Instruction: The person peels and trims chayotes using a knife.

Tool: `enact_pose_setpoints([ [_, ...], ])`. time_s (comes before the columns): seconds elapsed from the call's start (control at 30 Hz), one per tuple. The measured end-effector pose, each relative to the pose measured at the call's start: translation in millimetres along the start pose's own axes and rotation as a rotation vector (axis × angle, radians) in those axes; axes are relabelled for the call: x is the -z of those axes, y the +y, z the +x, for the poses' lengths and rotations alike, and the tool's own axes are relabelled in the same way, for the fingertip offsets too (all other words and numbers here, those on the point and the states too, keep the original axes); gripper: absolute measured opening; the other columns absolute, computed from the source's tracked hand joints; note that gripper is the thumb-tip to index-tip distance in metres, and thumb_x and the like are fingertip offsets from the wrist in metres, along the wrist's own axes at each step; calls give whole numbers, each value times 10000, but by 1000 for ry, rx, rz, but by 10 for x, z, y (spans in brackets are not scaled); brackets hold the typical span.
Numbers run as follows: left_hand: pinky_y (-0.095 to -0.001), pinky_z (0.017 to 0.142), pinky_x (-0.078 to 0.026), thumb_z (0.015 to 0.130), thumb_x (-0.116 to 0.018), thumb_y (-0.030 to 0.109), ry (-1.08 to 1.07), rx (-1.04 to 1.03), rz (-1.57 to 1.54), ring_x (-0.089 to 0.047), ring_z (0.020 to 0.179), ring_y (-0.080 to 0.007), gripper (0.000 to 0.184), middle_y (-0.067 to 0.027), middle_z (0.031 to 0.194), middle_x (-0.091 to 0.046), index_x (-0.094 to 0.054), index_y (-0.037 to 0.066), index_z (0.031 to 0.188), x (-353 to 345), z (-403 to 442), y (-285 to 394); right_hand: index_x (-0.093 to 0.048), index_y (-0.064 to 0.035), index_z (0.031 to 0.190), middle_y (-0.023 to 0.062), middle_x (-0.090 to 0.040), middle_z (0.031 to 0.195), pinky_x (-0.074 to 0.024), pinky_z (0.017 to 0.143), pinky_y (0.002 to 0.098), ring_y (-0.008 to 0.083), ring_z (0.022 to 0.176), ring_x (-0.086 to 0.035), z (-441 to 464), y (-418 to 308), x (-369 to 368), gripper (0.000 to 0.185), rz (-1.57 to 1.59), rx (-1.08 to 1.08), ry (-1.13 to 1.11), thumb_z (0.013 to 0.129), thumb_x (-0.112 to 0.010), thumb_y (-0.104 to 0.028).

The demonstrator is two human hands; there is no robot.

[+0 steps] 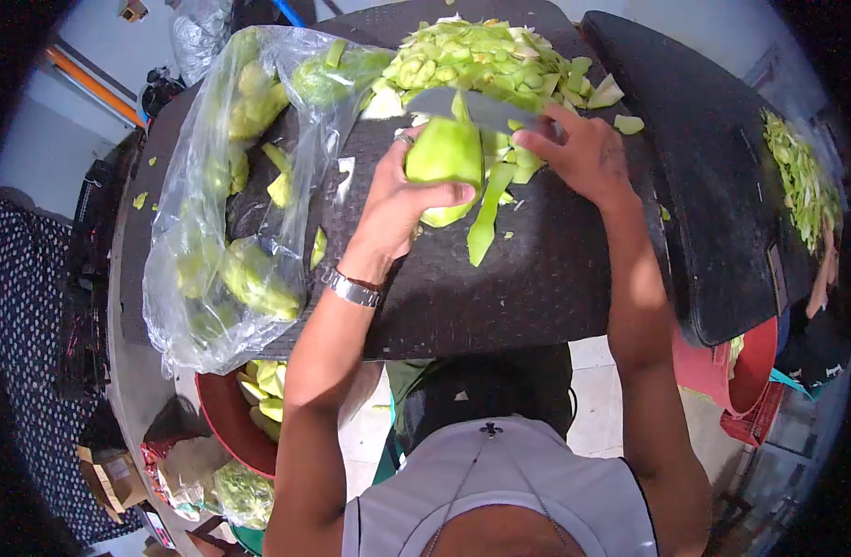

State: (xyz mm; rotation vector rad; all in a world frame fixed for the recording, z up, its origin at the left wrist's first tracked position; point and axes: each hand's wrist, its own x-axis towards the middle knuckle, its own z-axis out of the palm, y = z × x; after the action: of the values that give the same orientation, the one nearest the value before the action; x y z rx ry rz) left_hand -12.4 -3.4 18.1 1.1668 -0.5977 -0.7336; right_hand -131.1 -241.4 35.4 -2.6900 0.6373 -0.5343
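Note:
A pale green peeled fruit point(444, 160) is held upright in my left hand point(402, 197), its thumb across the front and the fingers behind. My right hand point(578, 148) grips a wide-bladed knife point(486, 110), whose blade lies across the fruit's top. A long strip of green peel point(486, 223) hangs or lies just right of the fruit. Behind the knife, a large heap of green peelings point(481, 58) covers the back of the dark table point(537, 288). The knife's handle is mostly hidden by my right fingers.
A clear plastic bag point(188, 269) with several green fruits lies on the left. At the right stands a second black surface point(713, 186) with shredded green pieces point(801, 176) beyond it. Below the table are a red tub point(221, 418) with green pieces and a red bucket point(760, 367).

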Motion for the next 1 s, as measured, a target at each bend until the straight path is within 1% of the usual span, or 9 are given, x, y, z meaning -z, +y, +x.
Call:
enact_pose_setpoints([
  [0.13,-436,770,-632,815,-758,123,-6,113,-151,-697,1003,-283,625,-158,1202,-650,-499,-6,1369,0,-38,51,-682,-79,947,92,-622,674,-480,588,378,208,585,-608,123,383,-121,672,-34,-199,193,908,-580,-742],
  [0.23,-462,830,-615,884,-717,230,66,202,-368,-700,1002,-285,536,-154,1188,-671,-552,0,1339,34,5,34,-658,-76,960,10,-503,589,-379,463,320,124,456,-443,121,241,2,721,516,-597,-290,920,-525,-784],
  [0.33,-485,894,-588,926,-685,295,122,202,-505,-698,1012,-289,484,-151,1174,-689,-593,10,1306,100,48,-18,-638,-80,966,-59,-390,563,-273,400,260,48,412,-288,-13,-79,100,732,1040,-604,-643,936,-481,-795],
  [0.43,-454,935,-569,959,-651,340,220,143,-556,-689,1041,-281,476,-140,1182,-691,-594,23,1308,97,77,-23,-637,-85,979,-67,-362,542,-254,386,225,22,395,-234,-186,-395,-11,714,1219,-530,-738,960,-455,-775],
  [0.57,-497,917,-557,984,-628,371,262,141,-618,-670,1071,-293,462,-126,1191,-673,-577,54,1316,124,80,14,-639,-40,940,54,-532,598,-408,456,332,119,461,-462,-326,-545,-542,507,641,243,3,985,-629,-545],
  [0.6,-491,924,-554,989,-621,383,270,140,-632,-668,1074,-291,461,-123,1190,-674,-581,57,1312,133,93,-22,-609,-23,883,78,-607,663,-476,530,368,182,542,-587,-395,-680,-377,396,494,226,-53,922,-751,-390],
  [0.7,-460,960,-553,1000,-593,417,179,132,-670,-675,1104,-289,494,-132,1231,-684,-587,53,1334,135,77,-58,-573,-39,859,47,-624,662,-493,528,353,202,541,-620,-478,-768,-276,377,322,394,-121,875,-808,-334],
  [0.93,-440,964,-556,997,-588,441,97,104,-654,-685,1100,-283,517,-135,1232,-702,-602,49,1334,115,78,-102,-544,-67,862,9,-633,633,-510,517,352,208,556,-662,-477,-750,-381,487,267,433,-10,790,-870,-421],
  [1.0,-443,888,-568,1013,-578,437,164,107,-662,-684,1071,-271,481,-122,1208,-695,-600,59,1310,101,79,-99,-562,-96,844,12,-656,644,-544,562,410,252,579,-689,-416,-680,-375,540,222,376,-23,778,-824,-563],
])
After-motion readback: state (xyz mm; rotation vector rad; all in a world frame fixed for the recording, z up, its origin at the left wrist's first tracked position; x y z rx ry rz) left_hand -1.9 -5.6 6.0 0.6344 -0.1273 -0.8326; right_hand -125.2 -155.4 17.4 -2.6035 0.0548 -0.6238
